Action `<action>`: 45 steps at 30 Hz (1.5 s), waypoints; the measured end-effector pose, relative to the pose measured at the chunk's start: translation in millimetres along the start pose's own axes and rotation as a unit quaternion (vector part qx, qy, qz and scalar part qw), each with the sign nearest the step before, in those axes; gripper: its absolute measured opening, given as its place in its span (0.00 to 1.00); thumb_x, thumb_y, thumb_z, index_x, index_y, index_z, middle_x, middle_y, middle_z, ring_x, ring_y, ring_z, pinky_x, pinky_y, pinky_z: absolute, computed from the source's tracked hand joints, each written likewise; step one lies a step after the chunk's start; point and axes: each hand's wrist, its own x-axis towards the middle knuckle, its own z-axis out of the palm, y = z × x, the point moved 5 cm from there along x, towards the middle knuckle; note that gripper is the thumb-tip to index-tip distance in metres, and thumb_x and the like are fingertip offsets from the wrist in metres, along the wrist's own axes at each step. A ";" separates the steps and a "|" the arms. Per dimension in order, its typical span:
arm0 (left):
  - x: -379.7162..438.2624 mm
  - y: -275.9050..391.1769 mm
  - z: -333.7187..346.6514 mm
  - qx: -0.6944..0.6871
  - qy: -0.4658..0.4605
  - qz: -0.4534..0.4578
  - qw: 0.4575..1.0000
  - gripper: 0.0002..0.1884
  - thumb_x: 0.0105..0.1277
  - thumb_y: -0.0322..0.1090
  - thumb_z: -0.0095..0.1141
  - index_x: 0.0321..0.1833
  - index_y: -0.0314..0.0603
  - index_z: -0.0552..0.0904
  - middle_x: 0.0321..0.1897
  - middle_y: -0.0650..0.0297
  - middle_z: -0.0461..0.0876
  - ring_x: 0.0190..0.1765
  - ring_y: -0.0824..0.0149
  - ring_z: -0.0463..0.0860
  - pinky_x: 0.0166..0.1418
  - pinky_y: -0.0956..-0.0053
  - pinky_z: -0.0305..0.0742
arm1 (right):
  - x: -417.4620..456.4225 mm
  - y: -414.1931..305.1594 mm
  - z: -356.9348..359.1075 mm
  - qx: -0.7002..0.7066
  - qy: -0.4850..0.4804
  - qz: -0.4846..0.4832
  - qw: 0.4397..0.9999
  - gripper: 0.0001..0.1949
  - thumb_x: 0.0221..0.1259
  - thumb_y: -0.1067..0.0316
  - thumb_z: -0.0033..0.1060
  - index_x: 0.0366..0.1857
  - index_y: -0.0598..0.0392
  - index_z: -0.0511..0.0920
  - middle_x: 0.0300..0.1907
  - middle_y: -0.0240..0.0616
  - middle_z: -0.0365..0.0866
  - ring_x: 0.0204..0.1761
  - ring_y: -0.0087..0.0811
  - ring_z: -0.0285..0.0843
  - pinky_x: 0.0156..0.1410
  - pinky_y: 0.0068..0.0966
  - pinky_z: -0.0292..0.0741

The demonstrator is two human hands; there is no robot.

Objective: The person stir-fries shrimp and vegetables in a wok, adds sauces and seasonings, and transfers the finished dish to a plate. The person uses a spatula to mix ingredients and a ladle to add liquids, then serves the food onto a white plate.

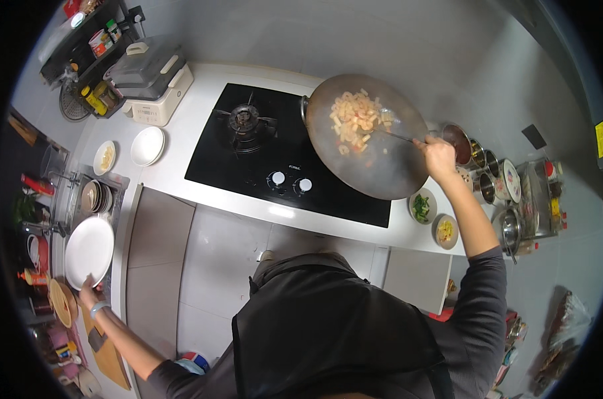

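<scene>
My left hand grips the near rim of a white oval plate, held over the sink side at the left. My right hand is closed around the handle of a metal spatula or ladle; its head is hidden in the food. Chopped pale pieces with shrimp-like curls and red bits lie in the large wok, which stands on the right side of the black gas hob. Haze hangs over the wok.
Right of the hob are a bowl of chopped greens, a small bowl of yellow pieces and several metal pots. To the left stand stacked white bowls, a dish of pale slices, an electric steamer, stacked plates and a cutting board.
</scene>
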 end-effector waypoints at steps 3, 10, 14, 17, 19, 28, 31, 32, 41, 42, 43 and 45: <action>69.0 71.2 -42.9 0.232 0.134 0.235 0.934 0.15 0.62 0.29 0.52 0.50 0.31 0.76 0.33 0.50 0.82 0.30 0.54 0.82 0.29 0.70 0.76 | -6.4 3.7 -32.9 -0.020 -0.021 -0.015 0.999 0.15 0.49 0.73 0.56 0.39 0.40 0.87 0.27 0.36 0.80 0.32 0.37 0.81 0.36 0.34 0.77; 129.2 133.2 8.8 0.651 0.174 0.444 0.591 0.30 0.65 0.24 0.40 0.72 0.46 0.57 0.52 0.43 0.76 0.53 0.45 0.79 0.52 0.58 0.76 | 14.5 -47.5 -123.8 0.128 -0.316 0.111 0.933 0.14 0.48 0.71 0.59 0.39 0.42 0.87 0.35 0.46 0.84 0.40 0.45 0.83 0.46 0.36 0.77; 156.2 152.3 -10.7 0.704 0.131 0.446 0.536 0.33 0.65 0.21 0.37 0.75 0.50 0.51 0.55 0.43 0.74 0.54 0.46 0.79 0.51 0.58 0.76 | 46.1 -71.8 -40.3 0.243 -0.241 0.247 0.907 0.13 0.50 0.68 0.61 0.41 0.45 0.86 0.36 0.44 0.85 0.41 0.44 0.83 0.49 0.35 0.76; 154.6 159.3 3.0 0.752 0.115 0.466 0.453 0.37 0.64 0.20 0.36 0.76 0.52 0.46 0.53 0.46 0.74 0.52 0.47 0.79 0.48 0.58 0.77 | 53.8 -42.6 10.9 0.382 -0.179 0.370 0.828 0.10 0.53 0.68 0.59 0.39 0.55 0.85 0.32 0.42 0.85 0.32 0.36 0.82 0.39 0.32 0.76; 150.3 150.8 18.8 0.769 0.113 0.435 0.455 0.37 0.64 0.20 0.37 0.76 0.51 0.46 0.52 0.47 0.75 0.51 0.48 0.80 0.47 0.58 0.78 | 49.9 -28.8 16.9 0.504 -0.123 0.438 0.734 0.10 0.56 0.68 0.57 0.38 0.60 0.82 0.28 0.39 0.82 0.24 0.29 0.76 0.30 0.28 0.71; 113.1 193.1 4.7 0.558 0.279 0.521 0.582 0.24 0.66 0.28 0.44 0.66 0.35 0.66 0.51 0.44 0.79 0.52 0.51 0.80 0.55 0.68 0.74 | -25.3 -82.9 89.9 0.741 -0.033 0.581 0.336 0.06 0.69 0.64 0.43 0.36 0.52 0.69 0.22 0.34 0.72 0.12 0.17 0.56 0.13 0.16 0.54; 40.6 118.8 160.8 0.264 -0.017 0.233 0.936 0.15 0.62 0.32 0.50 0.47 0.26 0.75 0.29 0.52 0.80 0.23 0.67 0.78 0.18 0.66 0.73 | -107.6 -80.7 66.0 0.559 0.017 0.620 0.550 0.09 0.66 0.62 0.53 0.36 0.55 0.69 0.22 0.34 0.72 0.15 0.21 0.65 0.15 0.20 0.63; 83.4 117.9 68.9 0.206 -0.019 0.327 0.922 0.11 0.60 0.28 0.51 0.42 0.26 0.76 0.23 0.52 0.79 0.15 0.64 0.75 0.12 0.69 0.65 | -92.3 -98.1 76.7 0.583 0.023 0.570 0.579 0.12 0.62 0.62 0.59 0.37 0.57 0.68 0.22 0.34 0.72 0.17 0.24 0.70 0.17 0.23 0.68; -348.5 -165.5 341.1 0.289 -0.421 -0.163 0.844 0.20 0.51 0.25 0.49 0.49 0.25 0.74 0.31 0.52 0.79 0.22 0.58 0.80 0.11 0.74 0.71 | -266.4 -52.8 101.1 0.705 0.042 0.602 0.373 0.18 0.68 0.61 0.53 0.54 0.64 0.69 0.41 0.39 0.77 0.36 0.30 0.83 0.35 0.25 0.81; -392.8 -187.6 358.6 0.280 -0.470 -0.177 0.818 0.20 0.50 0.25 0.50 0.49 0.27 0.73 0.29 0.54 0.78 0.18 0.59 0.78 0.10 0.73 0.66 | -301.5 -40.0 123.0 0.719 0.054 0.633 0.282 0.18 0.69 0.62 0.51 0.54 0.66 0.68 0.40 0.45 0.79 0.36 0.34 0.83 0.36 0.28 0.82; -445.6 -203.2 373.4 0.275 -0.522 -0.188 0.785 0.18 0.50 0.25 0.51 0.46 0.29 0.73 0.24 0.56 0.77 0.15 0.62 0.74 0.10 0.74 0.61 | -335.6 -28.2 144.6 0.707 0.073 0.665 0.229 0.20 0.68 0.61 0.52 0.54 0.67 0.68 0.41 0.47 0.78 0.37 0.36 0.83 0.38 0.29 0.83; -535.7 -231.2 401.1 0.317 -0.575 -0.161 0.737 0.18 0.49 0.28 0.51 0.45 0.30 0.73 0.20 0.57 0.75 0.13 0.65 0.70 0.12 0.74 0.61 | -398.6 -9.9 190.1 0.676 0.109 0.719 0.122 0.23 0.67 0.61 0.53 0.54 0.71 0.66 0.41 0.50 0.77 0.40 0.40 0.83 0.41 0.32 0.85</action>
